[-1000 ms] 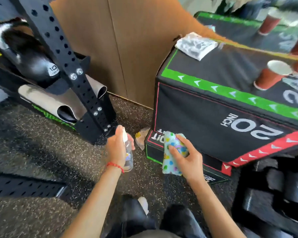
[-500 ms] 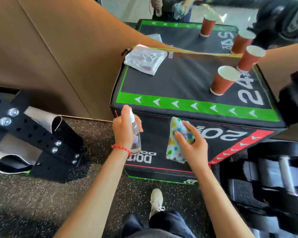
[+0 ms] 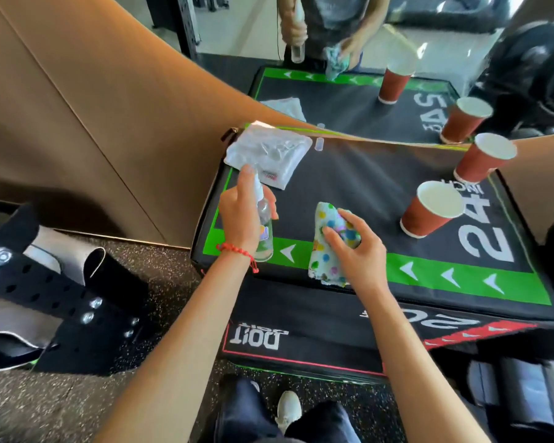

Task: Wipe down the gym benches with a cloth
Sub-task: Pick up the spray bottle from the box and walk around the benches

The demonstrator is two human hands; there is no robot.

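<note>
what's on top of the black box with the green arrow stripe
On the black box: two red paper cups, a clear plastic packet and a small clear cap. The right hand holds the spotted cloth over it, hiding what lies beneath.

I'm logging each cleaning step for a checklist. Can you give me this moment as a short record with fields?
surface: black padded box with green arrow band, marked 24 inch
left hand: left hand holds a small clear spray bottle over the box's near left corner
right hand: right hand holds a dotted cloth over the near edge
on the box: two red paper cups, a white plastic packet at the far left corner
behind: mirror
</note>
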